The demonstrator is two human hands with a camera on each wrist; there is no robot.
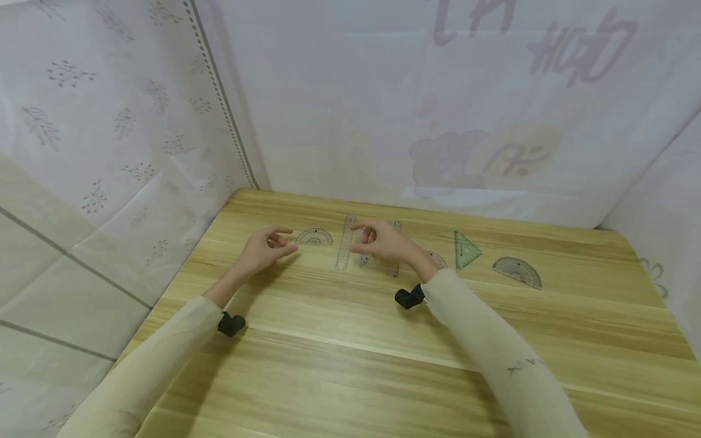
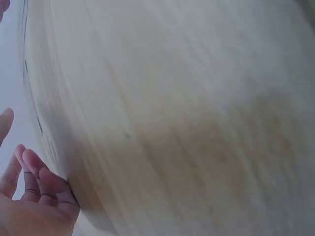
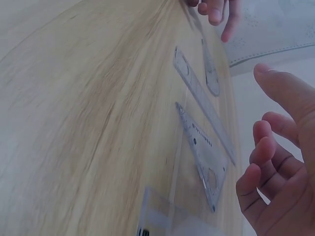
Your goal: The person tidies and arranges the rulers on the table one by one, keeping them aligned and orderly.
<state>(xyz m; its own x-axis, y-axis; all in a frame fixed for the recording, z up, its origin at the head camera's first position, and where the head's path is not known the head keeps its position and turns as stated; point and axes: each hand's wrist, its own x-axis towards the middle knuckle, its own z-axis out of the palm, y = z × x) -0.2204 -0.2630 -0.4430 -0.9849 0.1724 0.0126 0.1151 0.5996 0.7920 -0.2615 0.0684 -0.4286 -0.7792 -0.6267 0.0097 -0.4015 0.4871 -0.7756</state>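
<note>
My left hand (image 1: 263, 249) hovers at the left end of the row, thumb and index finger apart, just left of a clear protractor (image 1: 314, 237). Nothing is between its fingers. Over the middle of the row, my right hand (image 1: 387, 242) is held above the table with thumb and index finger spread, also holding nothing. A clear ruler (image 1: 345, 243) lies just left of it. Beneath the right hand is a clear set square (image 3: 204, 152), partly covered in the head view. Another clear ruler (image 1: 395, 269) shows past the hand's edge.
Right of the right wrist lie a partly hidden protractor (image 1: 438, 260), a green set square (image 1: 465, 250) and a greyish protractor (image 1: 517, 272). The wooden table (image 1: 328, 377) backs against a printed curtain (image 1: 339, 109). Black wrist cameras hang below both forearms.
</note>
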